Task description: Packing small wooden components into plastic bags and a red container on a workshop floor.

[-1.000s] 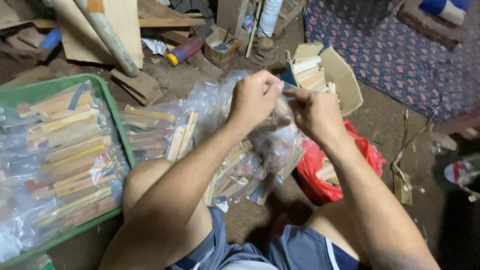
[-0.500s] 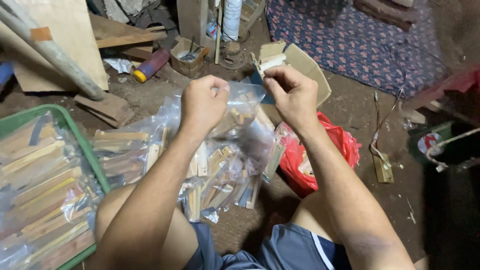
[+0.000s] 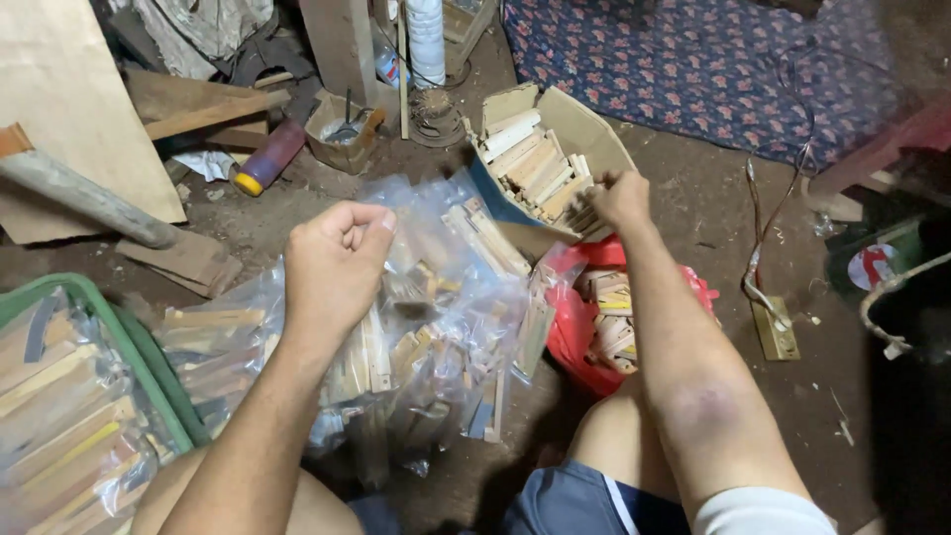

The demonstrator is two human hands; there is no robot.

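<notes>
At centre frame, head view: left hand loosely curled, pinching the clear bag of wood sticks. Right hand, upper right of centre, closed on sticks in the cardboard box. Many bags lie filled in the green crate; box still well stocked.

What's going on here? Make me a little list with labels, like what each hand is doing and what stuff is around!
Place: dirt floor, person sitting, seen from above
Left hand: pinching the top of a clear plastic bag filled with small wooden sticks
Right hand: reaching into a cardboard box, fingers on the wooden sticks inside
Red plastic bag: beside the right forearm, more wooden pieces in it
Green crate: at left, holds more bagged sticks
Farther back: a floral cloth, wood boards, a small purple bottle with a yellow cap
</notes>
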